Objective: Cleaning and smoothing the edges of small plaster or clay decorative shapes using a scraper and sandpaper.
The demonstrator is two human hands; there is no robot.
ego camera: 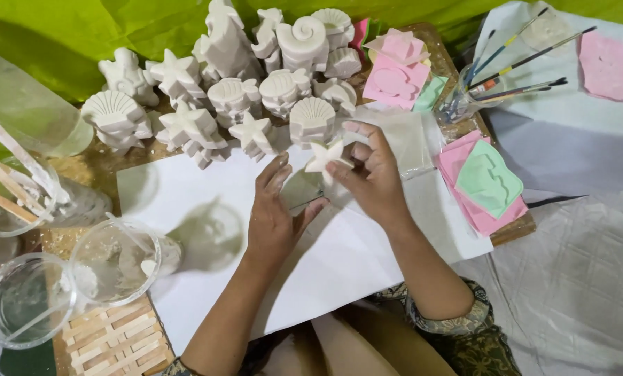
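Right hand (375, 174) fingers clamped on small white plaster starfish cast (323, 157); left hand (273, 209) just beside (fingers apart, empty), lower-left.

No packages, labels, signs or screens are seen; only unmarked casts, moulds, brushes and cups are shown here.

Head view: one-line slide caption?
Right hand holds a white plaster starfish over white paper; left hand alongside, more plaster shells behind.
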